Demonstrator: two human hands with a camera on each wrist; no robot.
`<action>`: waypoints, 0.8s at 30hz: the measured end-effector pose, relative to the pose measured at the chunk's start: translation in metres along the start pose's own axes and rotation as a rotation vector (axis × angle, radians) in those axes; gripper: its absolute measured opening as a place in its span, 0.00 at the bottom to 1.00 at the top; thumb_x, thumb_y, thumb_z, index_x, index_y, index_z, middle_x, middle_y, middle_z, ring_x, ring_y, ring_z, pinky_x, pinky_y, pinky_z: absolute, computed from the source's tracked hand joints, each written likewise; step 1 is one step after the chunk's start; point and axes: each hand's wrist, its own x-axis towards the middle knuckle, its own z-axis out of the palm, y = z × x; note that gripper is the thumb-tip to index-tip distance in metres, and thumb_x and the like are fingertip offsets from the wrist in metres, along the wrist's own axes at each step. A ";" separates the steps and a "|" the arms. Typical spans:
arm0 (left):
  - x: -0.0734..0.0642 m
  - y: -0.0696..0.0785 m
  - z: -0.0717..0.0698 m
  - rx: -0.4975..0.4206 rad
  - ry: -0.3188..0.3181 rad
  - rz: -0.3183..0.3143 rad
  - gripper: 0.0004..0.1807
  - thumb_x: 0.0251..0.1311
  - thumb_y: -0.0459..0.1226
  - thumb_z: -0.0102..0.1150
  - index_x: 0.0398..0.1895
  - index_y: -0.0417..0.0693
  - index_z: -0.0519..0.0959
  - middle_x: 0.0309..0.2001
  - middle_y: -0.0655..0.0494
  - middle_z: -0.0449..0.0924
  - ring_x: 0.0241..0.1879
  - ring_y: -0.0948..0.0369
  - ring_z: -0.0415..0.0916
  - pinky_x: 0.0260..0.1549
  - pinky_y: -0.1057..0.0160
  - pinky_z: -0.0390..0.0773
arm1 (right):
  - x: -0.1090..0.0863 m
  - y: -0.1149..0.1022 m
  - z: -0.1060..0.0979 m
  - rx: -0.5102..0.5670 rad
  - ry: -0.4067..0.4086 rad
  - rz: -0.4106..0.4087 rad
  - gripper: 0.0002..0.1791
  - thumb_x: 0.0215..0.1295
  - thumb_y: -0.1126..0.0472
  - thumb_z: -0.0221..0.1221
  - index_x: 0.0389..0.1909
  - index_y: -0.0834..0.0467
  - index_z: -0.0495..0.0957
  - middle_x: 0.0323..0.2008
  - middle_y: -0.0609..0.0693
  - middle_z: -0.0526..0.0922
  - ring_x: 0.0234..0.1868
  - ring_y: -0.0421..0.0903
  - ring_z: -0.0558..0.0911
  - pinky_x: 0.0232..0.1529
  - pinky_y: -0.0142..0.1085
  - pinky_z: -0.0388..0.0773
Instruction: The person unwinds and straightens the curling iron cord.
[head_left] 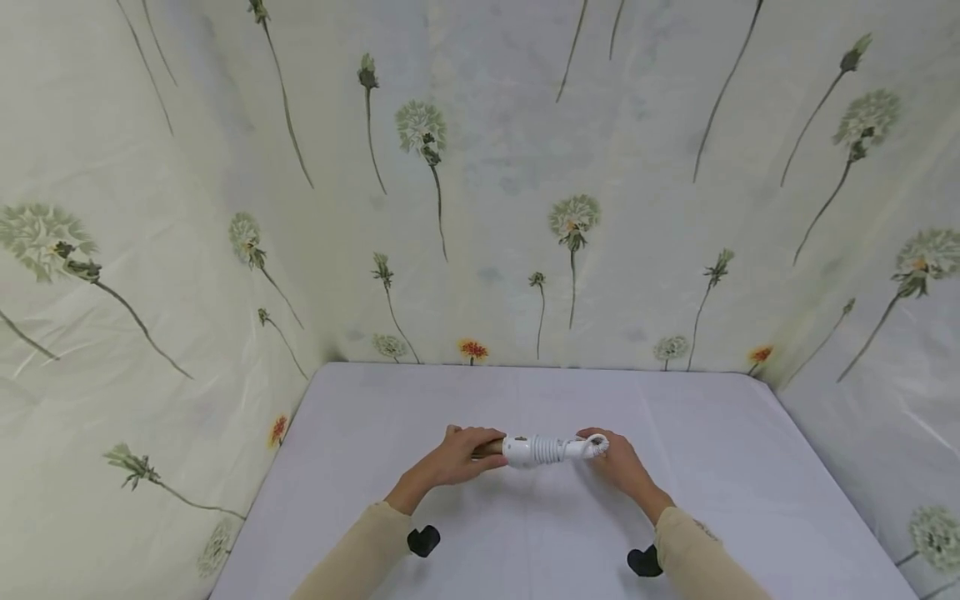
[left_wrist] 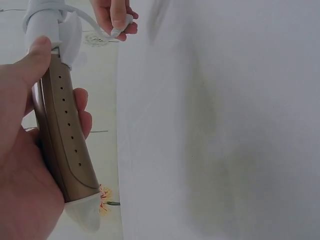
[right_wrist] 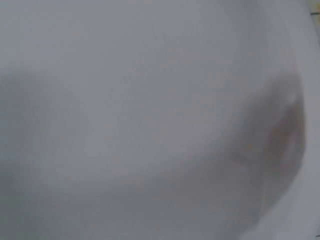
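My left hand (head_left: 456, 457) grips a hair straightener (head_left: 519, 451) by its brown barrel, which has a row of small holes. Its thumb lies along the near side and fingertips show beyond, in the left wrist view. A white tip (left_wrist: 84, 216) ends the barrel. White cord (head_left: 551, 450) is wound in several turns round the white handle. At the handle's far end, my right hand (head_left: 624, 468) pinches the white cord end (left_wrist: 123, 26) between thumb and fingers. The straightener is held level above the table. The right wrist view is blurred and shows neither hand clearly.
A white-covered table (head_left: 360, 400) lies beneath both hands. Behind it and at both sides hang pale sheets (head_left: 495, 167) printed with dandelions. Black wrist pieces (head_left: 424, 542) sit at both cream sleeves.
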 end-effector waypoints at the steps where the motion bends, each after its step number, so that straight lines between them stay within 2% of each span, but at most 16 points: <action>1: 0.000 0.000 0.001 0.004 0.014 -0.003 0.25 0.63 0.55 0.52 0.59 0.56 0.73 0.51 0.64 0.80 0.45 0.66 0.73 0.42 0.61 0.52 | -0.001 0.001 0.002 -0.009 -0.008 0.012 0.10 0.61 0.64 0.60 0.43 0.60 0.80 0.39 0.55 0.84 0.41 0.52 0.81 0.42 0.46 0.76; 3: 0.000 0.000 0.002 0.022 0.044 -0.011 0.25 0.63 0.55 0.51 0.60 0.55 0.73 0.52 0.64 0.79 0.46 0.65 0.73 0.42 0.61 0.52 | -0.003 0.002 0.007 -0.027 -0.013 0.009 0.06 0.60 0.64 0.61 0.37 0.60 0.81 0.32 0.51 0.81 0.34 0.46 0.77 0.37 0.41 0.73; 6: 0.000 0.001 0.003 0.037 0.080 -0.025 0.26 0.63 0.55 0.51 0.60 0.54 0.72 0.53 0.63 0.79 0.47 0.63 0.74 0.42 0.59 0.52 | -0.006 0.002 0.014 -0.089 -0.001 -0.066 0.03 0.60 0.62 0.62 0.33 0.59 0.82 0.28 0.46 0.77 0.32 0.42 0.70 0.35 0.38 0.69; 10: 0.003 0.002 0.006 0.053 0.108 -0.038 0.27 0.63 0.55 0.51 0.60 0.53 0.73 0.52 0.61 0.80 0.46 0.62 0.74 0.41 0.58 0.52 | -0.013 0.001 0.024 -0.123 0.034 -0.149 0.07 0.58 0.62 0.64 0.37 0.56 0.84 0.35 0.47 0.82 0.38 0.44 0.73 0.41 0.43 0.71; 13: 0.004 0.001 0.008 0.075 0.124 -0.052 0.26 0.62 0.56 0.51 0.59 0.53 0.74 0.51 0.60 0.81 0.45 0.61 0.75 0.41 0.58 0.54 | -0.016 -0.001 0.029 -0.089 0.029 -0.135 0.09 0.58 0.62 0.64 0.40 0.56 0.84 0.39 0.48 0.82 0.40 0.44 0.74 0.42 0.43 0.71; 19: 0.009 0.001 0.010 0.091 0.161 -0.099 0.26 0.60 0.58 0.51 0.57 0.57 0.75 0.44 0.60 0.82 0.40 0.62 0.75 0.39 0.58 0.53 | -0.017 -0.008 0.033 -0.061 0.007 -0.080 0.08 0.61 0.60 0.62 0.41 0.53 0.84 0.36 0.42 0.80 0.39 0.40 0.74 0.41 0.39 0.72; 24: 0.010 0.001 0.012 0.094 0.199 -0.120 0.26 0.59 0.57 0.53 0.56 0.56 0.76 0.42 0.60 0.82 0.38 0.62 0.74 0.39 0.57 0.53 | -0.023 -0.011 0.036 -0.056 0.020 -0.063 0.08 0.62 0.61 0.61 0.41 0.53 0.83 0.37 0.42 0.82 0.40 0.40 0.75 0.41 0.39 0.74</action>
